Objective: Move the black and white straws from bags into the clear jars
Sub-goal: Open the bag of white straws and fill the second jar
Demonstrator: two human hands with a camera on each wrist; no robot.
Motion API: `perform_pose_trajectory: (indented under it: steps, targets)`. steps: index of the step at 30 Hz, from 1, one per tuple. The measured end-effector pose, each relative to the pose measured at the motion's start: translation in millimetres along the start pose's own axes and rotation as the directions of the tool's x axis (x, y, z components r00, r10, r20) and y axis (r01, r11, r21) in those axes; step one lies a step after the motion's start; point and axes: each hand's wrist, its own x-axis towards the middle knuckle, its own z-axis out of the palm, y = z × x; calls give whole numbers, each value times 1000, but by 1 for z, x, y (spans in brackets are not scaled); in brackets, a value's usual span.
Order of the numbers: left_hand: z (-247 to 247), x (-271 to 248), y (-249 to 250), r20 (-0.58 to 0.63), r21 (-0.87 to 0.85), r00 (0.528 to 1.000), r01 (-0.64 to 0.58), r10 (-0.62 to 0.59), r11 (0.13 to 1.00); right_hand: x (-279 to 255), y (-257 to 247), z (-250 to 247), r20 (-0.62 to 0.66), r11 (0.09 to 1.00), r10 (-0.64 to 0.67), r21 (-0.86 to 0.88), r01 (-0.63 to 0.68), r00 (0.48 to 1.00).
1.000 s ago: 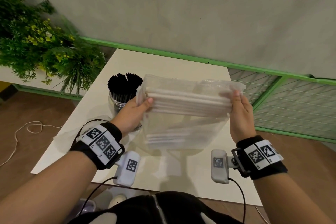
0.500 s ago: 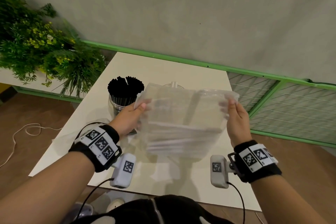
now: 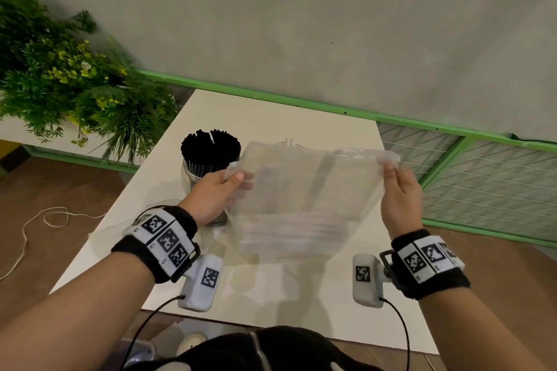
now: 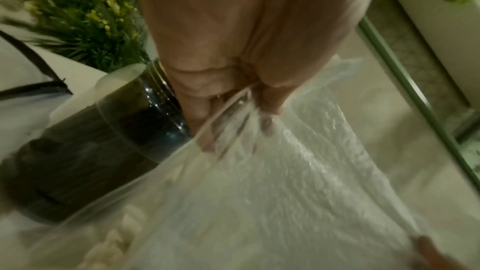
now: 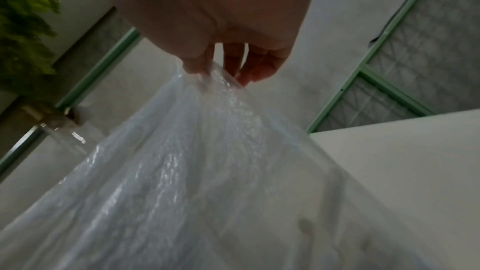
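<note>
A clear plastic bag [image 3: 304, 190] hangs between both hands above the white table [image 3: 271, 111]. White straws [image 3: 292, 229] lie in a bundle at its bottom. My left hand [image 3: 232, 182] pinches the bag's top left corner [image 4: 233, 122]. My right hand [image 3: 391, 172] pinches the top right corner [image 5: 215, 77]. A clear jar [image 3: 193, 170] packed with black straws [image 3: 211, 144] stands just behind my left hand. A second clear jar [image 3: 289, 141] shows only its top behind the bag, with a white straw end poking up.
A leafy green plant [image 3: 69, 84] stands off the table's left side. A green metal rail [image 3: 301, 102] and wire fence panels [image 3: 488, 190] run behind and to the right. A white cord [image 3: 33, 220] lies on the brown floor at left.
The white straws slid from the top of the bag down to its bottom. Both hands shifted their hold to the bag's upper corners and stretched it open wider.
</note>
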Motion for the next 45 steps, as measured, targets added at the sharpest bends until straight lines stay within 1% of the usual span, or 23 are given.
perform_pose_trajectory:
  steps: [4,9,13,17,20,23,25,26,27,28,29,30,31,32,33,34,35,36,38,40,41,43,45]
  targets:
    - [-1,-1,0,-63,-20,996,-65,63,998,3,1,-5,-64,995,-98,29,100,993]
    - [-1,-2,-4,-81,103,984,-148,157,984,11,7,-12,-86,997,-65,-51,61,994]
    - [-6,0,-8,-116,96,982,-137,148,986,17,1,-21,-63,999,-40,33,42,997]
    - [-4,2,-3,-137,-4,984,-118,117,993,17,-7,-25,-100,971,-61,225,82,993]
    - [-2,2,2,-144,-14,981,-135,132,991,18,-9,-26,-126,954,-51,286,86,991]
    - [-5,4,0,-156,14,981,-116,117,993,20,3,-24,-114,977,-2,214,26,993]
    - [-3,4,1,-149,45,983,-98,104,994,20,11,-20,-101,995,34,102,-24,994]
    - [-2,3,1,-140,53,985,-99,106,994,19,11,-19,-119,1000,21,10,-20,993]
    - [-2,2,2,-132,58,985,-101,108,993,18,11,-19,-140,994,-29,-108,14,990]
    - [-2,2,3,-124,58,986,-109,115,992,16,6,-18,-155,972,-116,-220,80,981]
    - [-2,2,5,-113,65,985,-121,128,991,12,-1,-17,-132,943,-225,-279,181,965]
    - [-1,2,7,-95,76,985,-140,147,987,4,-15,-11,-78,906,-335,-302,297,939]
    - [0,2,9,-75,95,983,-157,165,983,-6,-29,-4,17,861,-436,-285,422,900]
    - [2,1,11,-52,113,981,-179,185,977,-17,-42,6,143,812,-507,-250,527,850]
    - [6,1,14,-25,124,979,-196,201,973,-27,-49,18,284,769,-537,-223,599,794]
    - [11,-1,18,3,115,976,-215,216,970,-35,-54,30,407,737,-527,-220,640,746]
    - [16,-2,22,25,100,972,-236,234,967,-41,-57,41,499,723,-486,-232,651,717]
    - [20,-3,25,40,97,965,-261,259,960,-45,-55,52,564,731,-419,-256,633,712]
    - [25,-4,29,55,109,947,-321,317,941,-47,-50,65,665,764,-191,-362,534,723]
    - [28,-4,30,54,117,939,-344,340,932,-50,-39,72,706,717,53,-519,465,707]
    - [30,-5,29,54,126,938,-346,342,930,-50,-32,75,710,678,117,-568,466,694]
    - [32,-7,27,62,131,936,-351,345,927,-49,-22,75,727,649,142,-580,492,671]
    - [28,-8,22,52,104,939,-343,339,934,-44,-18,70,739,666,125,-557,496,662]
